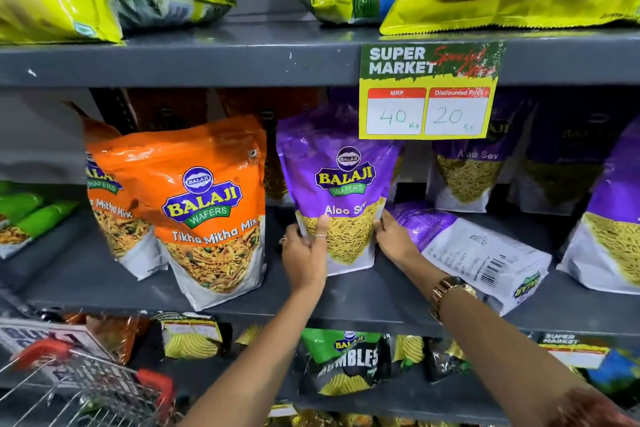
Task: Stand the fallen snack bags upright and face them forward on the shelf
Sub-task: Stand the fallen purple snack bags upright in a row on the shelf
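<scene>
Both hands clamp the upright purple bag (341,191) mid-shelf (363,302), left hand (304,253) on its left edge, right hand (393,236) on its right. Just right, a fallen bag (478,250) lies back-side up; an orange bag (211,208) stands left

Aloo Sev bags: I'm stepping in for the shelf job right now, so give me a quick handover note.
Left hand and right hand: each grips a lower side of the upright Aloo Sev bag, front facing out, on the middle shelf.
Done: that bag stands; the orange bags to its left stand too.
Left: one fallen bag lies flat, back up, just right of the held one. Stand it and face it forward.
</scene>
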`<action>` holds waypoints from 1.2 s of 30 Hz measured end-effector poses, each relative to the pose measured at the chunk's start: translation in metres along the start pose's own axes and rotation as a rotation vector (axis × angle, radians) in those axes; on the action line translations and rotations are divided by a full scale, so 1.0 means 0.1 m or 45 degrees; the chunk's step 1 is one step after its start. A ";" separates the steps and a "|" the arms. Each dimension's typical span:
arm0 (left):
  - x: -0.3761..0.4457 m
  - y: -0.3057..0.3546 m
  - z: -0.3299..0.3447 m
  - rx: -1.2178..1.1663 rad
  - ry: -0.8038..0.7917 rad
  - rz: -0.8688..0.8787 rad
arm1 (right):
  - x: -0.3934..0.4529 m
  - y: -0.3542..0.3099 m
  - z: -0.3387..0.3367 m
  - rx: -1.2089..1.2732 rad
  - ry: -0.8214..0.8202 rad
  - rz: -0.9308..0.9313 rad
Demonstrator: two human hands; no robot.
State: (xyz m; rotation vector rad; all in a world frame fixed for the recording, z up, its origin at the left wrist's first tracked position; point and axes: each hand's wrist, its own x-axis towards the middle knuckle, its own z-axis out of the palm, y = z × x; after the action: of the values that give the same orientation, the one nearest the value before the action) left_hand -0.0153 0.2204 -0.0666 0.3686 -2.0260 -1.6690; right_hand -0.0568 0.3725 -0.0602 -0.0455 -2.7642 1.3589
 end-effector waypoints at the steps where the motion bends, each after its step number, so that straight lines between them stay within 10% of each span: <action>1: -0.03 0.00 0.01 0.025 0.018 0.005 | 0.00 -0.02 0.01 -0.020 0.012 0.013; 18: -0.36 0.26 0.23 -0.057 0.231 0.198 | -0.15 0.01 -0.62 0.036 0.489 -0.016; 36: -0.82 0.41 1.17 -0.220 -0.655 -0.959 | -0.12 0.58 -1.50 -0.270 0.298 0.351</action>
State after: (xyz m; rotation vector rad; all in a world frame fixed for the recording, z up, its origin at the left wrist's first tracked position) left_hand -0.0037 0.3684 -0.0584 0.7756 -2.2155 -2.5939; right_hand -0.0350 0.5261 -0.0148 -0.5757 -2.7585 1.0200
